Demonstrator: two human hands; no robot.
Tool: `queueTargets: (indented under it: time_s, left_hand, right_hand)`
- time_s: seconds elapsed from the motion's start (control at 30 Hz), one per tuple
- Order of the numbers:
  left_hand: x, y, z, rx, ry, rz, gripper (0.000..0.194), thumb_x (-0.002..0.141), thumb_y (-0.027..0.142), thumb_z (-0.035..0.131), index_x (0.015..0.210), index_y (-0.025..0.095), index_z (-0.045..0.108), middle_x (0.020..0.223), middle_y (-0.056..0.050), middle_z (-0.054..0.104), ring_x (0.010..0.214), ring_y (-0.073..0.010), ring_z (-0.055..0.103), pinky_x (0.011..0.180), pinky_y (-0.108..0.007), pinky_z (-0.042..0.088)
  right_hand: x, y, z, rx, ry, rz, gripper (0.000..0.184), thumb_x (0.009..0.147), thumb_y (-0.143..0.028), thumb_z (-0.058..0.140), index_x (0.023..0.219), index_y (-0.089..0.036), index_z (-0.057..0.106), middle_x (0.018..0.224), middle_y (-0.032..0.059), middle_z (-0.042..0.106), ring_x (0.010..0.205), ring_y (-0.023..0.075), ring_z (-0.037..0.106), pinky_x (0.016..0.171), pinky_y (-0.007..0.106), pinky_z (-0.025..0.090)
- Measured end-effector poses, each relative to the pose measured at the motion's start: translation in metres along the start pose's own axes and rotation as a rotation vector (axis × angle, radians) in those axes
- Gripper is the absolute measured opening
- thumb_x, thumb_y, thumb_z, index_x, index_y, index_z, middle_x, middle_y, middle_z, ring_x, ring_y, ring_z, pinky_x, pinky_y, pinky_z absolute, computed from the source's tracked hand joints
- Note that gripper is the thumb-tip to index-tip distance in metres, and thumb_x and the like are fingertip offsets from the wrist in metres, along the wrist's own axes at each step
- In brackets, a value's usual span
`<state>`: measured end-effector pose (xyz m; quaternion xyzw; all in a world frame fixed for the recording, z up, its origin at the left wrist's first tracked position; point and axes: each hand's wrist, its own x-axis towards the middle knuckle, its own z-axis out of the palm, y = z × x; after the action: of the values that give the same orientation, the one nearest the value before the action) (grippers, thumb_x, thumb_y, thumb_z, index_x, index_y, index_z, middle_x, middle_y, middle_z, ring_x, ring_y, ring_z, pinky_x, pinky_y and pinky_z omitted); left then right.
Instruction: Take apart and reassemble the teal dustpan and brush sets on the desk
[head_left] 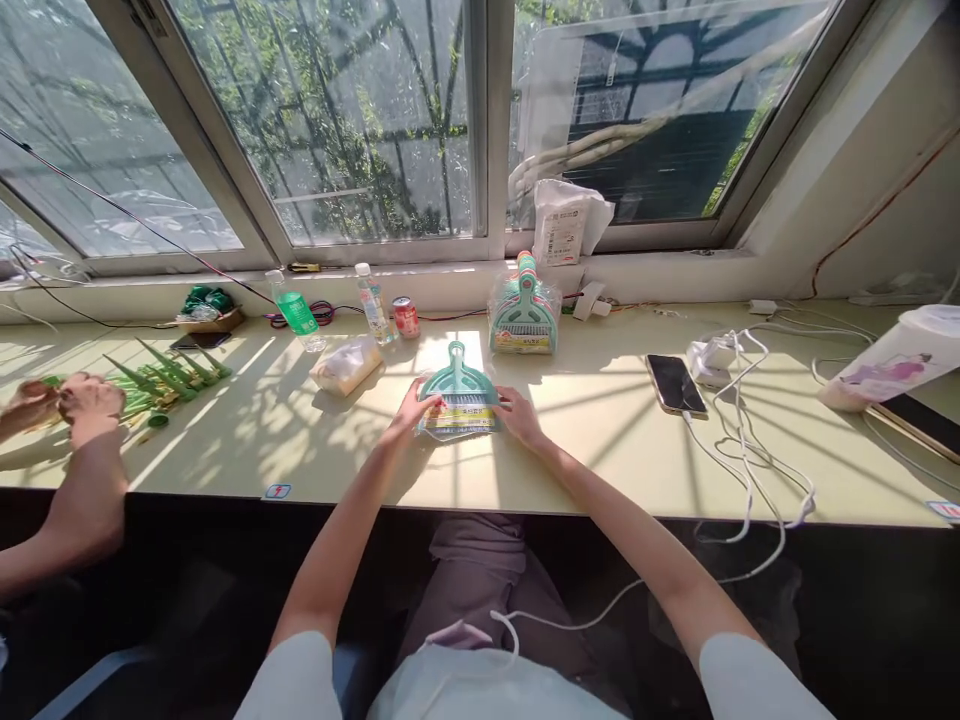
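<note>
A small green dustpan and brush set (457,385) in clear wrapping lies on the table in front of me, its handle pointing toward the window. My left hand (412,410) grips its left edge, the thumb over the top. On the opposite edge, my right hand (519,415) holds it with bent fingers. A yellow printed label crosses the set below the bristles. Behind it, near the sill, stands a stack of similar wrapped dustpan sets (523,315).
At far left another person's hands (90,400) work among green pointed pieces (161,375). A tissue pack (347,366), green-labelled bottle (296,312), clear bottle (373,305) and red can (406,318) stand left. Rightward are a phone (676,386), white cables (742,430) and a cup (896,360).
</note>
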<state>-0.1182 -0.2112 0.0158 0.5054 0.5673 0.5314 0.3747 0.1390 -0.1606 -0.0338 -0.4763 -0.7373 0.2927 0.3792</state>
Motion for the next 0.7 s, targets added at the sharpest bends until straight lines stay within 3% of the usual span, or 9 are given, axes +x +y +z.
queueTargets:
  time_s: [0.07, 0.13, 0.23, 0.27, 0.33, 0.43, 0.53, 0.7]
  left_hand:
    - [0.011, 0.010, 0.020, -0.188, -0.033, -0.027, 0.071, 0.082, 0.027, 0.092, 0.148, 0.026, 0.066, 0.120, -0.011, 0.081, 0.111, -0.0295, 0.080, 0.105, -0.045, 0.064]
    - [0.023, 0.018, 0.043, -0.325, 0.032, -0.035, 0.087, 0.077, 0.025, 0.097, 0.155, 0.023, 0.059, 0.119, -0.010, 0.082, 0.109, -0.0287, 0.080, 0.102, -0.045, 0.066]
    - [0.031, 0.018, 0.078, -0.513, 0.124, -0.045, 0.078, 0.082, 0.032, 0.094, 0.152, 0.026, 0.060, 0.128, -0.010, 0.081, 0.121, -0.0299, 0.078, 0.105, -0.048, 0.066]
    - [0.030, 0.015, 0.087, -0.564, 0.115, -0.055, 0.069, 0.085, 0.034, 0.092, 0.147, 0.025, 0.064, 0.129, -0.012, 0.081, 0.125, -0.0308, 0.077, 0.107, -0.049, 0.066]
    - [0.026, 0.007, 0.100, -0.634, 0.094, -0.113, 0.055, 0.088, 0.036, 0.089, 0.136, 0.022, 0.070, 0.130, -0.015, 0.081, 0.129, -0.0332, 0.076, 0.113, -0.051, 0.063]
    - [0.017, 0.001, 0.102, -0.691, 0.061, -0.201, 0.047, 0.085, 0.034, 0.087, 0.127, 0.020, 0.072, 0.129, -0.016, 0.081, 0.132, -0.0351, 0.076, 0.119, -0.053, 0.059]
    - [0.012, 0.004, 0.095, -0.725, 0.021, -0.254, 0.046, 0.081, 0.032, 0.087, 0.124, 0.023, 0.072, 0.123, -0.012, 0.083, 0.132, -0.0353, 0.075, 0.121, -0.053, 0.057]
    - [-0.001, 0.008, 0.087, -0.659, -0.214, -0.285, 0.040, 0.091, 0.053, 0.079, 0.118, 0.024, 0.077, 0.124, -0.015, 0.083, 0.133, -0.0399, 0.074, 0.119, -0.057, 0.055]
  right_hand:
    - [0.004, 0.002, -0.007, 0.063, 0.177, -0.023, 0.041, 0.099, -0.032, 0.064, 0.138, -0.026, 0.075, 0.145, 0.0139, 0.072, 0.133, 0.0340, 0.067, 0.117, 0.054, 0.054]
    - [0.006, 0.006, -0.017, 0.032, 0.371, -0.026, 0.038, 0.102, -0.033, 0.060, 0.137, -0.023, 0.071, 0.150, 0.0179, 0.065, 0.144, 0.0363, 0.058, 0.122, 0.061, 0.047]
    - [0.002, 0.012, -0.027, 0.036, 0.529, -0.034, 0.027, 0.106, -0.043, 0.056, 0.117, -0.023, 0.070, 0.135, 0.0193, 0.067, 0.133, 0.0360, 0.061, 0.118, 0.063, 0.049]
    - [0.001, 0.014, -0.028, 0.091, 0.495, -0.053, 0.030, 0.107, -0.050, 0.055, 0.108, -0.024, 0.070, 0.124, 0.0173, 0.070, 0.123, 0.0345, 0.065, 0.114, 0.061, 0.052]
    - [0.001, 0.016, -0.025, 0.265, 0.299, -0.059, 0.041, 0.103, -0.064, 0.058, 0.093, -0.026, 0.070, 0.103, 0.0123, 0.074, 0.104, 0.0318, 0.069, 0.105, 0.056, 0.059]
    - [0.005, 0.017, -0.017, 0.562, 0.062, 0.108, 0.049, 0.086, -0.076, 0.075, 0.082, -0.028, 0.070, 0.086, 0.0085, 0.075, 0.090, 0.0304, 0.073, 0.097, 0.054, 0.064]
    - [0.006, 0.016, -0.013, 0.768, 0.066, 0.238, 0.049, 0.075, -0.073, 0.086, 0.086, -0.029, 0.069, 0.089, 0.0075, 0.077, 0.096, 0.0313, 0.077, 0.102, 0.055, 0.065]
    - [0.001, 0.017, -0.032, 0.912, 0.134, 0.204, 0.065, 0.064, -0.068, 0.095, 0.109, -0.028, 0.069, 0.114, 0.0079, 0.083, 0.123, 0.0351, 0.076, 0.112, 0.055, 0.062]
